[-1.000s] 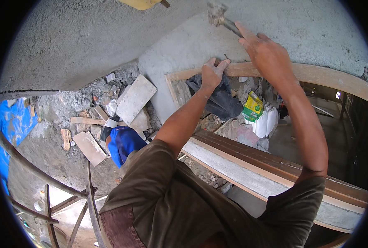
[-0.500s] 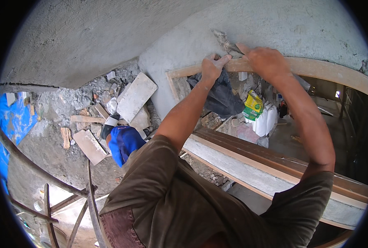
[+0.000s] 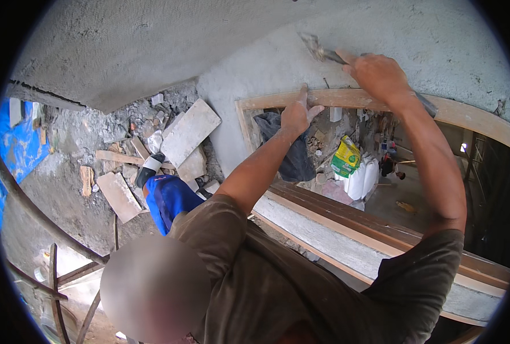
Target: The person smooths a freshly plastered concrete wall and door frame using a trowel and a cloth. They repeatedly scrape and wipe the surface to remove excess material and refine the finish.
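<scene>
High on the right, my right hand (image 3: 378, 77) is closed round the handle of a flat-bladed scraper (image 3: 311, 46). The blade is up against the grey plastered wall (image 3: 255, 69), above the wooden frame (image 3: 346, 96); whether it touches cannot be made out. A grey rounded end shows past my wrist, perhaps part of the same tool. My left hand (image 3: 296, 117) lies over the upper bar of the frame with its fingers apart, holding nothing. Just below it a black plastic bag or cloth (image 3: 298, 157) hangs in the opening.
Through the opening appear a yellow-green package (image 3: 346, 156) and white sacks (image 3: 362, 179). A wooden sill (image 3: 346, 215) crosses below my arms. Broken slabs (image 3: 190, 132) and rubble lie at left. A blue tarp (image 3: 20, 152) and curved poles (image 3: 40, 221) stand at the far left.
My right hand has lifted the scraper higher up the wall, away from the frame. My left hand has moved away from the blade, its pinched fingers now spread. The black bag hangs lower.
</scene>
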### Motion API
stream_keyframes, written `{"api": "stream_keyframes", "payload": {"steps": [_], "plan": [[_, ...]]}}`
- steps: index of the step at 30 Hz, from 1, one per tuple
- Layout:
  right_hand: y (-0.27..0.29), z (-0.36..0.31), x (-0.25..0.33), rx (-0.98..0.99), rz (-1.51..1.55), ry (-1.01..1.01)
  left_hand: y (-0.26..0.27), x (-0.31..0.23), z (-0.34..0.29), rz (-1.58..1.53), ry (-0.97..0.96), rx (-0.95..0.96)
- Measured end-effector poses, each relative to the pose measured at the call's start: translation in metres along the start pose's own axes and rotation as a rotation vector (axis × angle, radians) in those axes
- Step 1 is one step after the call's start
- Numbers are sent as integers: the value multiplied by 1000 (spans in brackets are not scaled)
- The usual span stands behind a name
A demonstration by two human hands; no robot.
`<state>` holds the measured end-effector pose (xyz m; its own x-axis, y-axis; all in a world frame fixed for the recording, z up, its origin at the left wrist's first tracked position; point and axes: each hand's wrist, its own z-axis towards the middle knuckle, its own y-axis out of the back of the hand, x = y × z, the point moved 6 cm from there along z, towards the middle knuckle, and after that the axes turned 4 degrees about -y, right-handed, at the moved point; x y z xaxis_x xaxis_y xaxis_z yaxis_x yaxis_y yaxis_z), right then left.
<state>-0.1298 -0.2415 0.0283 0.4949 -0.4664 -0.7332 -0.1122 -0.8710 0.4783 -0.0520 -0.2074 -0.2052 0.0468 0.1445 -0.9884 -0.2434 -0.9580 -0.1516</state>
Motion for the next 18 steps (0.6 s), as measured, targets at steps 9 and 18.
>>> {"api": "stream_keyframes", "payload": {"steps": [9,18], "plan": [[-28,-5,0,215,-117,-13,13,18,-34,38,4,110],[-30,-12,19,188,-104,4,54,84,-83,67,109,20]]}}
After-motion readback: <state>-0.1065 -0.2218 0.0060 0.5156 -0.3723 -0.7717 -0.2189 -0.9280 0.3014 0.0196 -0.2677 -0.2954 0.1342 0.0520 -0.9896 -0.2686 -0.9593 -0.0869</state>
